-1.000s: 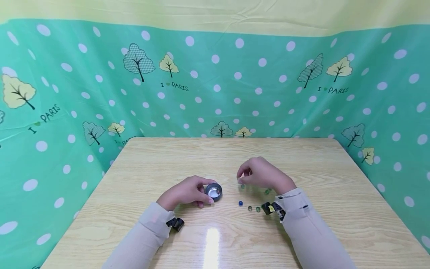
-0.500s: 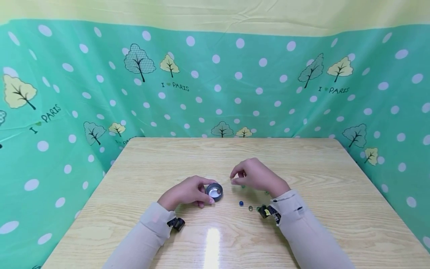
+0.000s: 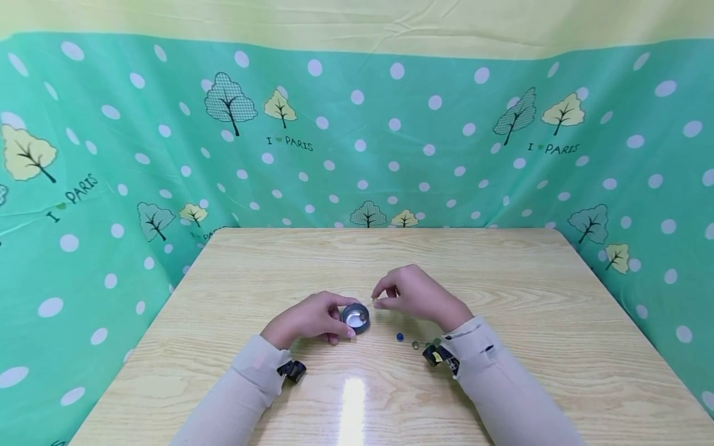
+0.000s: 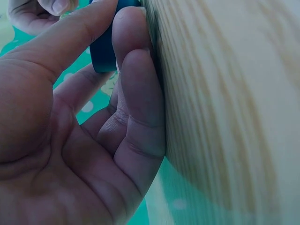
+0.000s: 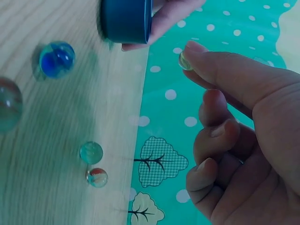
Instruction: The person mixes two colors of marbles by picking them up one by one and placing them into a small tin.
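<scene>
My left hand [image 3: 312, 317] holds a small round dark-grey dish [image 3: 366, 323] on the table, thumb and index finger around its side. Inside the dish lies a reddish-brown marble [image 3: 362, 316]. My right hand [image 3: 417, 293] is just right of the dish, above the table. Between its thumb and index finger it pinches a clear glass marble [image 5: 184, 61], partly hidden by the fingertips; its other fingers are curled in. A blue marble [image 5: 57, 59] rests on the wood below that hand. In the left wrist view, the dish's dark wall [image 4: 103, 51] shows behind the left fingers.
More marbles lie on the wooden table [image 3: 502, 266]: a green one [image 5: 91, 153], a clear one with red inside [image 5: 97, 177] and a larger-looking one [image 5: 8, 105] at the view's edge. A green dotted curtain [image 3: 312, 136] stands behind the table.
My right hand has moved left and slightly toward me, bringing the pinched marble close to the dish. The left hand and dish have stayed in place.
</scene>
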{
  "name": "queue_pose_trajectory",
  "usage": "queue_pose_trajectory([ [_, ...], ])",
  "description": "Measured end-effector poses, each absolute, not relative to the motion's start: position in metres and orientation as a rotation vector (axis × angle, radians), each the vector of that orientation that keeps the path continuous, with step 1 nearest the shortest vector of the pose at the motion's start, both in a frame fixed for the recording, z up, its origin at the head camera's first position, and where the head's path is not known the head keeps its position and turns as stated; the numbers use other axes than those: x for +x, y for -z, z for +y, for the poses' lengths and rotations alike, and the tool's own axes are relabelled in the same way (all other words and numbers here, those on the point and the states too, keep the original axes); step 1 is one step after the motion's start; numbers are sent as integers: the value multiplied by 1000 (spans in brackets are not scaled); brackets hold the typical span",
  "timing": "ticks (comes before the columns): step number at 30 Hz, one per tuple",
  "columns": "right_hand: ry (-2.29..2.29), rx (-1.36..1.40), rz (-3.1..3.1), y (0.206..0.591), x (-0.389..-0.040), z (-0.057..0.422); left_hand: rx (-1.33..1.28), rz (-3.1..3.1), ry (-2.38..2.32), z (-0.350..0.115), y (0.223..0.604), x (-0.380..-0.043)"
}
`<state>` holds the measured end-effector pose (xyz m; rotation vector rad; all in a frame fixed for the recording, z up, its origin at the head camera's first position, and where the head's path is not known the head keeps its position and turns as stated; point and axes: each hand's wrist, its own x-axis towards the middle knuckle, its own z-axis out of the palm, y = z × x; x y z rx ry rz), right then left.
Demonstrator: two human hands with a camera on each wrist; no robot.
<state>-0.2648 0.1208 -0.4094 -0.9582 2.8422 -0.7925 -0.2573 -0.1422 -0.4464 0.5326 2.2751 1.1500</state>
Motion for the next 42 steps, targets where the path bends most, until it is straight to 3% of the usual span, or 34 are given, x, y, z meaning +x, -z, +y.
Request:
queue_pose_trajectory([
  [42, 773, -1057, 2864, 424, -256, 97, 523, 2259, -1155, -143, 445, -258],
])
